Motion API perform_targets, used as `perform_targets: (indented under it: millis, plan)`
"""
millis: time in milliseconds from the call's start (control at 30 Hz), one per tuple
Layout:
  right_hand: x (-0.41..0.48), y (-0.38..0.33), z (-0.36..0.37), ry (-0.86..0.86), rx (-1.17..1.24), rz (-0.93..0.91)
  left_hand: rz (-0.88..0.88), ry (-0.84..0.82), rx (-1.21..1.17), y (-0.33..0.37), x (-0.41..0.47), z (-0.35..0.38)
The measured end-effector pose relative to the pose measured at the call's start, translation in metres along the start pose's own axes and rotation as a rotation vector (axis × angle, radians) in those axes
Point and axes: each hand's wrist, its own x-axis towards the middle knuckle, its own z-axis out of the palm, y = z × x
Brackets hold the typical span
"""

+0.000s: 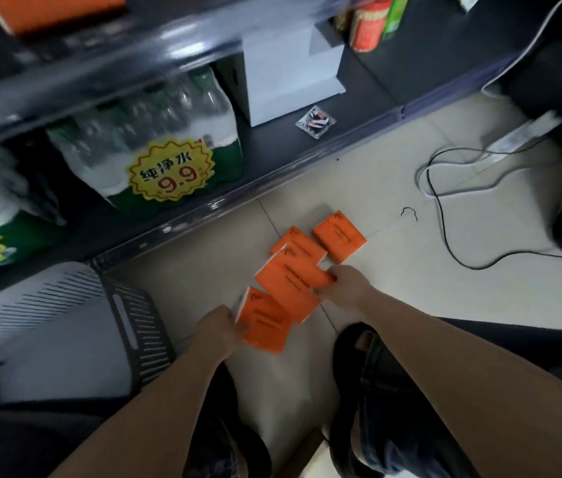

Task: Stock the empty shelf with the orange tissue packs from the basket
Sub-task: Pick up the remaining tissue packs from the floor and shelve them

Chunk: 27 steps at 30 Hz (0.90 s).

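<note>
Several orange tissue packs lie on the tiled floor in front of the shelf unit. My left hand [219,327] grips the left edge of the nearest pack [265,324]. My right hand [343,282] holds the right end of a middle pack [289,281], which overlaps its neighbours. Behind it lies another pack [298,243], and the farthest pack [339,240] sits apart. The dark slotted basket [134,322] stands at the left, its inside looking bare. One more orange pack [62,10] rests on an upper shelf at the top left.
The bottom shelf [272,146] holds shrink-wrapped water bottle packs [155,146] with yellow price stickers, a grey box [289,74] and a small sachet [315,121]. Cables [445,215] trail over the floor at the right. My dark shoes [369,374] stand just behind the packs.
</note>
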Motion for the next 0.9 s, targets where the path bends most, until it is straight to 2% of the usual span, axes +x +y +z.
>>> perform_targets:
  millis: [300, 400, 567, 767, 900]
  plan:
    - [-0.092, -0.052, -0.053, -0.022, 0.077, -0.118, 0.027, 0.097, -0.509, 0.029, -0.04, -0.058]
    - [-0.108, -0.065, -0.062, -0.03, 0.027, -0.179, 0.052, 0.113, -0.716, 0.032, -0.055, -0.075]
    - [-0.134, -0.081, -0.07, -0.04, 0.093, -0.22, 0.125, 0.059, -1.057, 0.036, -0.092, -0.1]
    - [-0.156, -0.103, -0.094, -0.069, 0.126, -0.31, 0.203, -0.022, -1.245, 0.041, -0.136, -0.141]
    - [-0.17, -0.119, -0.102, -0.029, 0.1, -0.365, 0.261, -0.019, -1.309, 0.043, -0.158, -0.163]
